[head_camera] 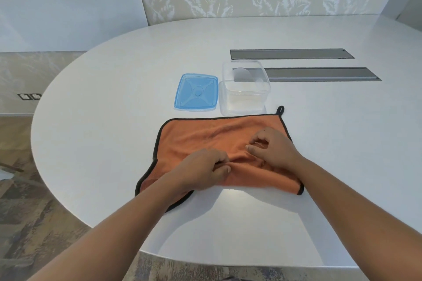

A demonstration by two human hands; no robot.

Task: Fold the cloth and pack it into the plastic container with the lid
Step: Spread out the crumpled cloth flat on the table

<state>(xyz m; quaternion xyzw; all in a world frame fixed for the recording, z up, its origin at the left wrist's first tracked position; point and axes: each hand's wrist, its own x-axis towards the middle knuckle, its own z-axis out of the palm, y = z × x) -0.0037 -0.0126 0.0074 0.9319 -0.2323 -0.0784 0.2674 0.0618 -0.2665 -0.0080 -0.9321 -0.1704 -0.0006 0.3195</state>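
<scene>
Head view
Cloth: the soft orange cloth with a black edge point(205, 137) lies spread on the big white oval table point(102, 121), close to the near side; its little black loop point(280, 109) sticks out at the far right corner
Left hand: the left hand point(203, 166) rests on the cloth, fingers curled in, pinching a bump of orange fabric
Right hand: the right hand point(271, 148) sits on the cloth just beside the left one, fingers bent and gripping the same bump
Box: the clear square plastic container point(244, 98) stands open just behind the cloth
Lid: the flat blue plastic lid point(196, 92) lies on the table just left of the box
Slots: two long grey slots point(319, 64) are cut into the table, behind the box
</scene>
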